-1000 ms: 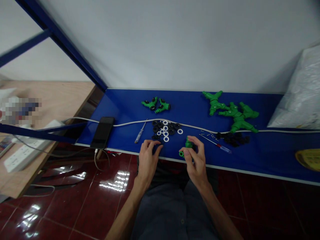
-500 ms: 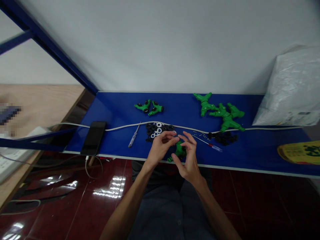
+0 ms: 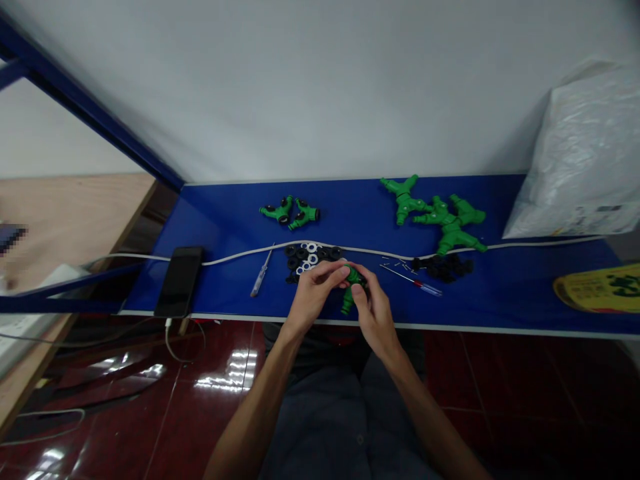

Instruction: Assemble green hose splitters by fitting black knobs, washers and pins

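- Green fitting point(image 3: 347, 302), lower centre of frame: now gripped by the right hand point(image 3: 374, 308), earlier spread wide; apparently steadied for two-handed work.
- Left hand point(image 3: 314, 293): fingertips narrowed at the fitting's upper end; whether anything is pinched cannot be told.

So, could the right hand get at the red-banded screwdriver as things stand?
Probably yes: only bare blue table seems to lie between the right hand and the red-banded screwdriver. Its fingers are on the green connector, though, so they would likely need to let go first.
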{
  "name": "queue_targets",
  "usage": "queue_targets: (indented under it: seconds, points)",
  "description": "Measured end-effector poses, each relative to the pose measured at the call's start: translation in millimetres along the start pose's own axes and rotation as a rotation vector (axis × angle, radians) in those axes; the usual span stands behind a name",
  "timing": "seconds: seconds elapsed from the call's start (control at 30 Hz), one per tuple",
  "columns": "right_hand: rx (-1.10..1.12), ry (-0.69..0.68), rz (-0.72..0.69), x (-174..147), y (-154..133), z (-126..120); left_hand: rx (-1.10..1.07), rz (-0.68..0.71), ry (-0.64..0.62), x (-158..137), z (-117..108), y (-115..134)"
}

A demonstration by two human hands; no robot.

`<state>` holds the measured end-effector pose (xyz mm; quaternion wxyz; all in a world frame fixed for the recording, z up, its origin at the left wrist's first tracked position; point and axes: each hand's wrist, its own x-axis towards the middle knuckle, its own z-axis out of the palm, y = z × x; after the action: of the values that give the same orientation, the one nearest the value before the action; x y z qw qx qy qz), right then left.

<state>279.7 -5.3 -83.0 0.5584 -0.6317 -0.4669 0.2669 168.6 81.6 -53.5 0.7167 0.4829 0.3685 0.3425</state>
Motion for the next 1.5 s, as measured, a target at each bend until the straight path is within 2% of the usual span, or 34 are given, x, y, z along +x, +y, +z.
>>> queue_targets:
  seconds: [0.1, 0.2, 0.67, 0.9, 1.1, 1.27, 1.33, 1.4, 1.5]
  points:
    - [0.07, 0.03, 0.09, 4, -3, 5, -0.022, -0.013, -0.032, 0, 1, -3]
    - [0.098, 0.054, 0.118, 7, -5, 8, -0.092, -0.065, -0.057, 0, 1, -8]
    - [0.176, 0.088, 0.053, 7, -2, 4, -0.346, -0.335, -0.032, -7, 13, -6]
    - [0.141, 0.105, 0.089, 6, -3, 3, -0.356, -0.367, 0.012, -9, 20, -6]
    - [0.059, 0.066, 0.137, 3, -3, 5, -0.373, -0.327, 0.058, -13, 25, -6]
    - [0.06, 0.08, 0.157, 4, -3, 7, -0.268, -0.246, 0.076, -16, 27, -8]
    - [0.076, 0.128, 0.194, 5, -3, 8, -0.106, -0.126, 0.17, -21, 27, -10]
    - [0.106, 0.169, 0.224, 4, -3, 10, 0.146, 0.029, 0.246, -29, 29, -11]
    - [0.129, 0.188, 0.212, 0, -1, 11, 0.399, 0.138, 0.195, -41, 32, -15]
